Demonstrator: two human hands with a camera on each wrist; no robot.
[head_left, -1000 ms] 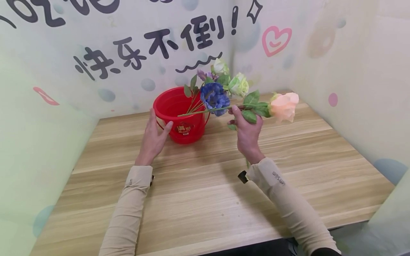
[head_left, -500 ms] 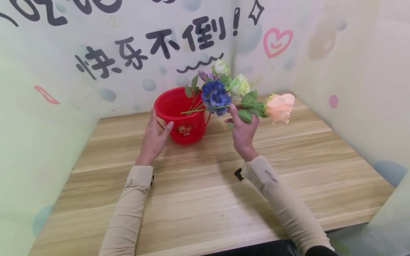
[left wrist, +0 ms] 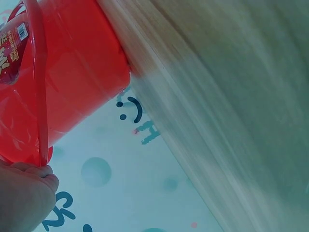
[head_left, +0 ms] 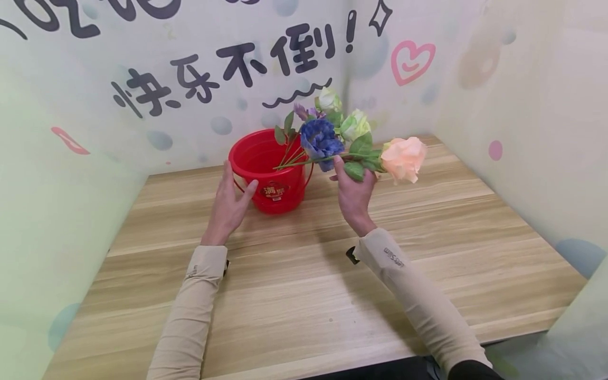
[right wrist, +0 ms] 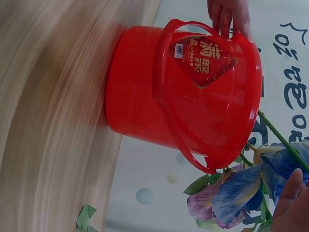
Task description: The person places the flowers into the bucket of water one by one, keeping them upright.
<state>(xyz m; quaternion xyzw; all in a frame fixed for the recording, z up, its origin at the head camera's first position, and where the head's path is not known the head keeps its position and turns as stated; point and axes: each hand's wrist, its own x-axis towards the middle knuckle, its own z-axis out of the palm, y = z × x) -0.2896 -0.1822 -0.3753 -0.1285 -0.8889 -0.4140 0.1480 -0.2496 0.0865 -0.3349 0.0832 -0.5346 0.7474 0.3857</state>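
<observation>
A red bucket [head_left: 266,184] stands upright near the table's back. My left hand [head_left: 229,203] holds its left side at the rim; in the left wrist view bent fingers [left wrist: 46,174] show by the handle's end. My right hand [head_left: 355,195] pinches the green stem of a peach rose [head_left: 404,159] just below its leaves. The bloom points right, and the bare stem end lies over the bucket's mouth. Behind that stem, a blue flower [head_left: 320,140], white-green roses [head_left: 355,125] and a purple flower [head_left: 301,112] lean out over the bucket's right rim.
The wood-grain table [head_left: 294,316] extends around the bucket, with printed walls [head_left: 190,105] at the back and sides. A thin red handle [right wrist: 169,106] hangs down the bucket's front. Green leaves [right wrist: 86,217] show low in the right wrist view.
My right hand has moved left with the peach rose, bringing the stem end slightly farther over the bucket. My left hand and the bucket look unchanged.
</observation>
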